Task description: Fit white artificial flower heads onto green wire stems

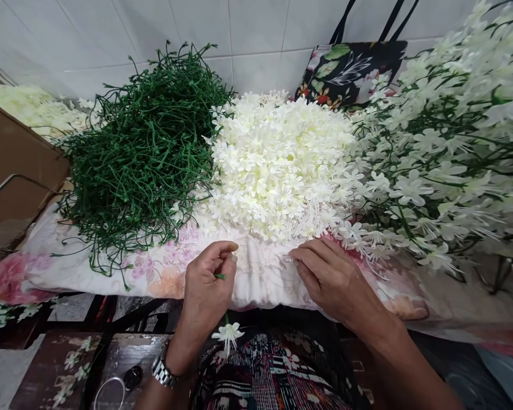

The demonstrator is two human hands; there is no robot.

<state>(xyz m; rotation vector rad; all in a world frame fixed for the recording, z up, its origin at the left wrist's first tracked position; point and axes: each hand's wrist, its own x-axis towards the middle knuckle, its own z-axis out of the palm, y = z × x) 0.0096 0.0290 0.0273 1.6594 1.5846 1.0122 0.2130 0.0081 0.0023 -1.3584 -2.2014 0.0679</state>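
Observation:
My left hand (209,279) is closed on a green stem; a white flower (228,336) hangs from it below the hand, over my lap. The fingers of my right hand (329,273) are pinched together above the cloth, near some thin white stamens, and what they hold is too small to name. Beyond my hands lies a heap of loose white blossoms (277,165). To its left rises a tangled pile of green stems (141,148). A large mass of white flowers on green stems (444,165) stands at the right.
A floral cloth (154,273) covers the table. At the far left is a cardboard box (17,165). A black floral bag (350,71) leans against the tiled wall (256,28). Fallen flowers (74,364) lie on a dark surface at the lower left.

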